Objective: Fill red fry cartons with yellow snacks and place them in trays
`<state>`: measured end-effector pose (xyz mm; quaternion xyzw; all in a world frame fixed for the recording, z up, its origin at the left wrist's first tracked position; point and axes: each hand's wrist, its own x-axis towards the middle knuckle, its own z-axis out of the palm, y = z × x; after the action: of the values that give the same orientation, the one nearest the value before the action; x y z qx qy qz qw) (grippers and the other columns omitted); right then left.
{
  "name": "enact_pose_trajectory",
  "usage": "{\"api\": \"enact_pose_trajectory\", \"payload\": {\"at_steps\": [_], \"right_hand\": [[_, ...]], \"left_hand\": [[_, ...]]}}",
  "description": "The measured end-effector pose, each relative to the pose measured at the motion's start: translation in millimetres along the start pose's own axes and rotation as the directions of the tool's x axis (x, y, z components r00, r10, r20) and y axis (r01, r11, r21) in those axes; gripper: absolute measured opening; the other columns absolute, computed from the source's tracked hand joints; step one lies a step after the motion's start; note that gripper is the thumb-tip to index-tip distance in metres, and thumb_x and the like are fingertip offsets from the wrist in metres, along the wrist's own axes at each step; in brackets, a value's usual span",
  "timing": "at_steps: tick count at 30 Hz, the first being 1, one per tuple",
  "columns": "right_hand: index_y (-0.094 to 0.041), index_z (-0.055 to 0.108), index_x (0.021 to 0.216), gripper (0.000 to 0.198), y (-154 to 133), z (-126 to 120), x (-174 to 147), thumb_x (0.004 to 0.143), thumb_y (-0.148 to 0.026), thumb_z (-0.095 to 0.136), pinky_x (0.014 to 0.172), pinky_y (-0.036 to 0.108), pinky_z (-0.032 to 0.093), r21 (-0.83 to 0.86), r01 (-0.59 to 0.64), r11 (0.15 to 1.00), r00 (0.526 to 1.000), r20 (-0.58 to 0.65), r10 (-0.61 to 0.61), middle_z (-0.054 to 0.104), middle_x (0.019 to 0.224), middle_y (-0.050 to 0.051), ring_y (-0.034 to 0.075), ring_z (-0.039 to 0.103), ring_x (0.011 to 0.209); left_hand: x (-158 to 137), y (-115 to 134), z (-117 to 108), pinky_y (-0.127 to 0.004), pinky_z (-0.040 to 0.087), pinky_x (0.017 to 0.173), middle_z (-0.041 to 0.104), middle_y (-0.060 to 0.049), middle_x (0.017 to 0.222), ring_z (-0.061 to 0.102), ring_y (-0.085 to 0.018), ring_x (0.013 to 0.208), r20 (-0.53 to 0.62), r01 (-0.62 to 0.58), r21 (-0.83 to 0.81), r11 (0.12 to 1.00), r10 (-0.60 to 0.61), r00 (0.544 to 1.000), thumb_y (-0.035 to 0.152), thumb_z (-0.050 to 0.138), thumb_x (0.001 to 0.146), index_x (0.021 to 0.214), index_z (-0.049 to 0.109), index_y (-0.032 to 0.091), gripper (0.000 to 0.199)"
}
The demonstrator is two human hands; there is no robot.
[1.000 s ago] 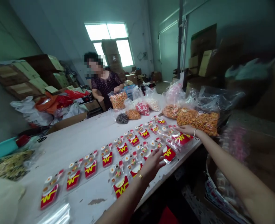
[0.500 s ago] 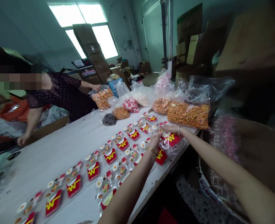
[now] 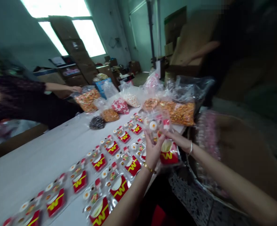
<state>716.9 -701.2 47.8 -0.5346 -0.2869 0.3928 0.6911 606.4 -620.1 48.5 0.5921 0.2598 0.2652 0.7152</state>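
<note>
Head view: from where I stand, L hand comes up from below w/ the forearm slanting up & right, wrist raised, thumb and fingers pinched on a clear pkt w/ a red, yellow-W panel. R hand reaches in from the right, forearm long & slanting up-left, fingers clamped at the pkt's R edge, close to the L thumb. The pkt is tipped up btwn the two hands, above the near edge of the white surface; can't tell whether it's one pkt or a few layered, b/c of glare & blur. R fingertips are smeared too, & some L fingers are hidden behind the plastic. Gold bracelet on L wrist, pale bracelet on R.

More red pkts lie in rows to the left; the lowest are cut off at the bottom, & the L forearm covers part of the nearer row. Beyond the pkt, a bag of orange bits sits just behind, its lower L part blocked. Far left, a co-worker's hand is on another bag, body cut off. Upper right, a dark-clothed person, v. blurry, only a forearm readable.
</note>
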Motion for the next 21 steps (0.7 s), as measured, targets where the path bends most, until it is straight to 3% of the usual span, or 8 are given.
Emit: {"api": "enact_pose_trajectory", "payload": {"at_steps": [4, 8, 10, 12, 14, 16, 18, 21], "right_hand": [[-0.032, 0.049, 0.129, 0.055, 17, -5, -60, 0.079, -0.048, 0.065, 0.101, 0.044, 0.045, 0.109, -0.018, 0.994, 0.999, -0.036, 0.022, 0.062, 0.124, 0.001, 0.023, 0.059, 0.113], [-0.026, 0.054, 0.126, 0.06, 24, -20, -121, 0.072, -0.039, 0.074, 0.098, 0.046, 0.047, 0.136, -0.02, 0.99, 0.991, -0.13, 0.038, 0.065, 0.119, 0.004, 0.027, 0.061, 0.11], [-0.023, 0.056, 0.124, 0.058, 18, -32, -152, 0.07, -0.034, 0.076, 0.099, 0.046, 0.046, 0.137, 0.021, 0.99, 0.979, -0.205, 0.007, 0.067, 0.115, 0.006, 0.027, 0.062, 0.108], [-0.021, 0.058, 0.121, 0.054, 5, -53, -180, 0.071, -0.031, 0.076, 0.097, 0.046, 0.048, 0.144, 0.035, 0.989, 0.954, -0.298, 0.01, 0.068, 0.113, 0.007, 0.028, 0.064, 0.104], [-0.022, 0.058, 0.121, 0.054, -11, -85, -201, 0.071, -0.03, 0.076, 0.092, 0.047, 0.051, 0.115, 0.063, 0.991, 0.904, -0.427, -0.008, 0.068, 0.113, 0.008, 0.03, 0.065, 0.1], [-0.022, 0.058, 0.12, 0.056, -26, -130, -210, 0.069, -0.03, 0.077, 0.09, 0.048, 0.052, 0.02, 0.12, 0.993, 0.824, -0.559, -0.088, 0.068, 0.114, 0.009, 0.03, 0.066, 0.097], [-0.021, 0.061, 0.115, 0.053, -35, -184, -207, 0.067, -0.031, 0.078, 0.093, 0.046, 0.051, -0.108, 0.159, 0.981, 0.739, -0.647, -0.191, 0.068, 0.112, 0.008, 0.029, 0.067, 0.097], [-0.022, 0.061, 0.112, 0.055, -28, -271, -179, 0.061, -0.03, 0.081, 0.093, 0.046, 0.05, -0.24, 0.16, 0.958, 0.683, -0.674, -0.283, 0.069, 0.109, 0.007, 0.028, 0.067, 0.097]], "left_hand": [[-36, -15, 7, -0.036, 0.025, 0.115, 0.016, -0.003, 0.156, 0.016, -0.026, 0.143, 0.071, -0.045, 0.086, 0.995, 0.039, 0.997, 0.044, 0.068, 0.077, 0.149, 0.008, 0.03, 0.095], [-73, -29, 27, -0.035, 0.017, 0.118, 0.009, -0.003, 0.158, 0.01, -0.023, 0.145, 0.216, -0.096, 0.176, 0.98, 0.056, 0.975, 0.047, 0.057, 0.084, 0.149, 0.007, 0.028, 0.084], [-88, -30, 45, -0.036, 0.015, 0.119, 0.009, -0.004, 0.158, 0.009, -0.022, 0.145, 0.349, -0.153, 0.195, 0.969, 0.077, 0.934, 0.047, 0.051, 0.087, 0.15, 0.005, 0.027, 0.08], [-98, -28, 64, -0.038, 0.016, 0.119, 0.013, -0.005, 0.157, 0.014, -0.023, 0.144, 0.503, -0.197, 0.19, 0.962, 0.077, 0.861, 0.047, 0.047, 0.089, 0.15, 0.004, 0.027, 0.077], [-103, -26, 80, -0.041, 0.02, 0.117, 0.021, -0.007, 0.155, 0.022, -0.024, 0.142, 0.623, -0.224, 0.188, 0.956, 0.061, 0.78, 0.046, 0.048, 0.089, 0.15, 0.006, 0.026, 0.076], [-102, -27, 86, -0.042, 0.024, 0.116, 0.033, -0.008, 0.15, 0.032, -0.024, 0.137, 0.682, -0.243, 0.215, 0.946, 0.032, 0.731, 0.045, 0.052, 0.088, 0.149, 0.013, 0.027, 0.075], [-95, -33, 80, -0.041, 0.031, 0.113, 0.047, -0.007, 0.14, 0.044, -0.023, 0.129, 0.714, -0.24, 0.271, 0.932, -0.027, 0.7, 0.043, 0.056, 0.086, 0.145, 0.028, 0.028, 0.068], [-77, -48, 53, -0.036, 0.043, 0.102, 0.064, -0.007, 0.116, 0.058, -0.021, 0.109, 0.707, -0.21, 0.411, 0.887, -0.165, 0.688, 0.043, 0.055, 0.086, 0.127, 0.055, 0.027, 0.044]]}}
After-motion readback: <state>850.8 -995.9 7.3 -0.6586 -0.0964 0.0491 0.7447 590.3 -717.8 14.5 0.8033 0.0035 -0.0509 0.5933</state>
